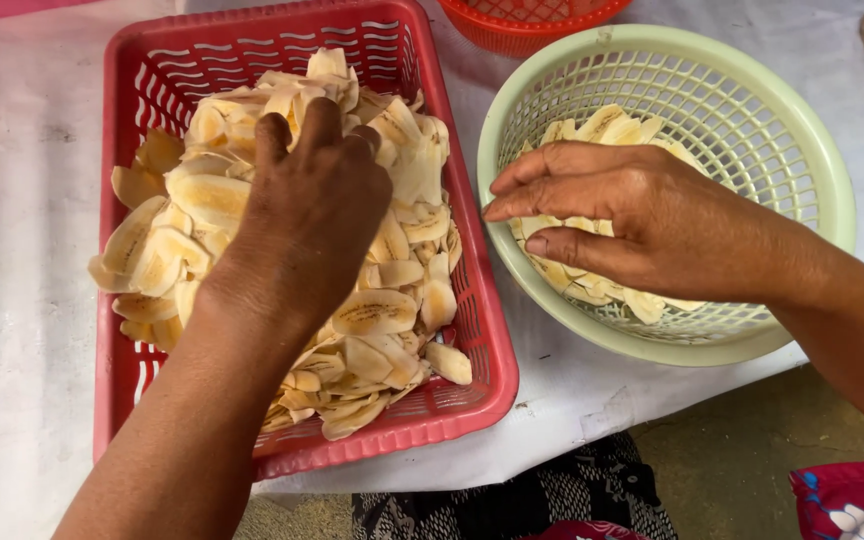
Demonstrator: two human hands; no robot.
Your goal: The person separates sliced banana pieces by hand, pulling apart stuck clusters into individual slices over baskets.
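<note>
Nearest to the camera, at the bottom edge, a dark patterned cloth [562, 500] and a piece of red flowered fabric [852, 500] are visible below the edge of the white table cover [22, 300]. Above this, the left forearm comes up from the lower left and goes over the near rim of the red rectangular basket [472, 300]. The left hand [312, 205] lies palm down on the heap of pale yellow banana slices [382, 310] that fills this basket; its fingers are bent and pressed into the slices, close together, but the back of the hand hides the fingertips, so I cannot tell if they pinch a slice. The right forearm enters from the right side and crosses the rim of the round light green basket [802, 150], which stands just beside the red one. The right hand [632, 215] is inside it, fingers stretched toward the left and kept together, thumb underneath, resting on a smaller layer of sliced pieces [602, 128]; whether it holds one is hidden. Farthest away, at the top edge, a part of an orange-red basket [522, 25] is seen.
</note>
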